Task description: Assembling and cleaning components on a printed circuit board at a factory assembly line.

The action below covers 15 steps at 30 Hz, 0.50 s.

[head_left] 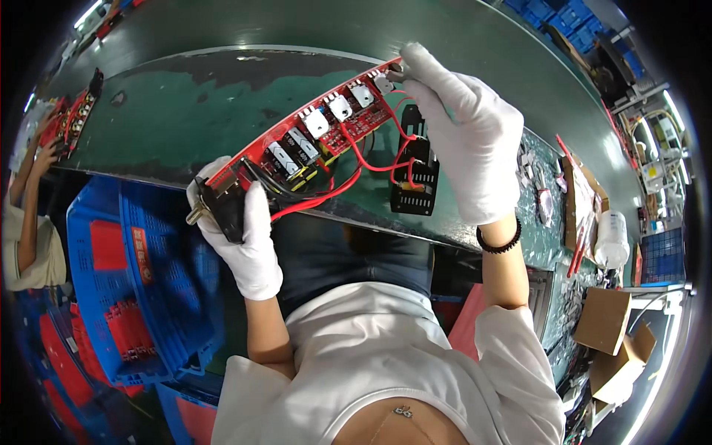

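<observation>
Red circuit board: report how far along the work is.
Done: the long red circuit board already carries white and black parts and red wires. In hand: the white-gloved left hand and right hand hold its ends. Left: a black finned block dangles unattached.

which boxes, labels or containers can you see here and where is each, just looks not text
Cardboard boxes: brown, open, lower right by the bench end.
White canister: cylindrical, at the right bench edge.
Blue crate: slotted plastic, lower left, with a red label on its wall.
</observation>
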Each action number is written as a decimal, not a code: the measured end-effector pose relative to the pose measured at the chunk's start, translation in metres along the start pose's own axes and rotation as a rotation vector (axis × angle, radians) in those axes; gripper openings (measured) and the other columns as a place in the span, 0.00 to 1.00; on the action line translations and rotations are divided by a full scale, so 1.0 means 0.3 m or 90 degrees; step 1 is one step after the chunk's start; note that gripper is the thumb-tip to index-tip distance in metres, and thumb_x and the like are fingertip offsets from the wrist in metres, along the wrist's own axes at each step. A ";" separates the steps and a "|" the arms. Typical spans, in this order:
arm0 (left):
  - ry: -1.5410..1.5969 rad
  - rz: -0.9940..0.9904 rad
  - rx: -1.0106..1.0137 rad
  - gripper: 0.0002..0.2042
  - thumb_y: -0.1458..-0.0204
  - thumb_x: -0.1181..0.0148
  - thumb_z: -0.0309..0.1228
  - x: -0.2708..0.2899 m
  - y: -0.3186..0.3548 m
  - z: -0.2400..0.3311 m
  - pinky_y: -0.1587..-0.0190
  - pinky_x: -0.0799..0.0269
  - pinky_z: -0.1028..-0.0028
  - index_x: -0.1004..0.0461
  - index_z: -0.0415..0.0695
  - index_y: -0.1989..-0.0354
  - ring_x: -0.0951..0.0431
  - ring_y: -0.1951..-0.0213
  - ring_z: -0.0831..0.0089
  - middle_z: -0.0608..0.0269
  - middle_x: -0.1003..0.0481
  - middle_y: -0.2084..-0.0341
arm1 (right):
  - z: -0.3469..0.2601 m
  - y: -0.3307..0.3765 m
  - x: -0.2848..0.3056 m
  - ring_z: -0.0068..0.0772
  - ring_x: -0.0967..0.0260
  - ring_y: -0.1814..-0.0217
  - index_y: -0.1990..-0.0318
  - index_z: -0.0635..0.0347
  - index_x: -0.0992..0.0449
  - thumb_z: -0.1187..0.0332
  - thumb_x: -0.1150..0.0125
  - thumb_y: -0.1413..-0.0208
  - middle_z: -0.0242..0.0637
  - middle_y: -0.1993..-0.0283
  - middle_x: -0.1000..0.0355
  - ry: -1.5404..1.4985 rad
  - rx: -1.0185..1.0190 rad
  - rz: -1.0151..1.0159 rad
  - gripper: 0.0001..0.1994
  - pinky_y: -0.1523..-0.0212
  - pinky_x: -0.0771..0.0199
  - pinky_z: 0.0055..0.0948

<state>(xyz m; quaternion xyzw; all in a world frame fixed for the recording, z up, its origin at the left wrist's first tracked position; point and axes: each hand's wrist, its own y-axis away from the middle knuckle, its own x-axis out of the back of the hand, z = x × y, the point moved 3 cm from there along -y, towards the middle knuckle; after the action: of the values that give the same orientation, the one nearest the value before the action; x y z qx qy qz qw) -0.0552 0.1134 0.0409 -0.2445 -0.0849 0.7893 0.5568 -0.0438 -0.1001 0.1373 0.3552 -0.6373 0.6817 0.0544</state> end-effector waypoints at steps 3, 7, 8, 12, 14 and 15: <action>0.003 0.000 0.010 0.17 0.53 0.42 0.23 0.006 -0.001 0.001 0.55 0.36 0.76 0.38 0.41 0.54 0.33 0.59 0.77 0.64 0.34 0.61 | -0.018 -0.016 -0.005 0.29 0.27 0.70 0.59 0.48 0.22 0.71 0.35 0.57 0.34 0.70 0.25 0.085 -0.014 -0.047 0.14 0.68 0.27 0.23; -0.012 -0.010 -0.025 0.17 0.53 0.42 0.23 0.006 -0.006 0.003 0.56 0.35 0.77 0.38 0.42 0.54 0.32 0.60 0.78 0.65 0.33 0.61 | -0.025 -0.025 -0.008 0.31 0.27 0.70 0.59 0.49 0.22 0.71 0.36 0.56 0.34 0.70 0.25 0.112 0.005 -0.047 0.14 0.69 0.27 0.24; -0.006 -0.012 -0.027 0.17 0.53 0.42 0.23 0.005 -0.006 0.003 0.56 0.35 0.77 0.38 0.42 0.54 0.32 0.60 0.78 0.65 0.33 0.61 | -0.027 -0.029 -0.011 0.31 0.27 0.70 0.60 0.49 0.22 0.71 0.37 0.56 0.35 0.71 0.25 0.128 0.002 -0.066 0.13 0.68 0.27 0.24; -0.008 0.002 -0.012 0.18 0.53 0.42 0.23 0.003 -0.004 0.004 0.56 0.35 0.76 0.38 0.42 0.54 0.32 0.60 0.78 0.64 0.33 0.61 | -0.046 -0.032 -0.019 0.32 0.26 0.68 0.58 0.53 0.23 0.73 0.39 0.54 0.36 0.69 0.25 0.045 -0.044 -0.106 0.13 0.66 0.28 0.24; -0.013 -0.001 -0.009 0.17 0.53 0.42 0.23 0.005 -0.003 0.001 0.56 0.35 0.76 0.38 0.42 0.54 0.32 0.60 0.78 0.64 0.33 0.62 | -0.041 -0.011 -0.026 0.37 0.27 0.69 0.55 0.54 0.27 0.74 0.42 0.53 0.38 0.69 0.25 -0.011 -0.031 -0.102 0.15 0.68 0.27 0.28; -0.013 -0.002 -0.008 0.17 0.53 0.42 0.23 0.003 -0.003 0.003 0.56 0.35 0.76 0.38 0.42 0.54 0.32 0.60 0.78 0.64 0.33 0.62 | -0.039 0.000 -0.027 0.42 0.28 0.70 0.51 0.55 0.30 0.74 0.44 0.52 0.39 0.68 0.26 -0.066 -0.018 -0.097 0.18 0.70 0.27 0.33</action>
<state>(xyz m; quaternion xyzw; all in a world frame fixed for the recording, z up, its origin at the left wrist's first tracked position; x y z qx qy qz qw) -0.0551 0.1145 0.0416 -0.2398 -0.0958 0.7904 0.5555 -0.0428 -0.0864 0.1336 0.4368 -0.6202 0.6470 0.0779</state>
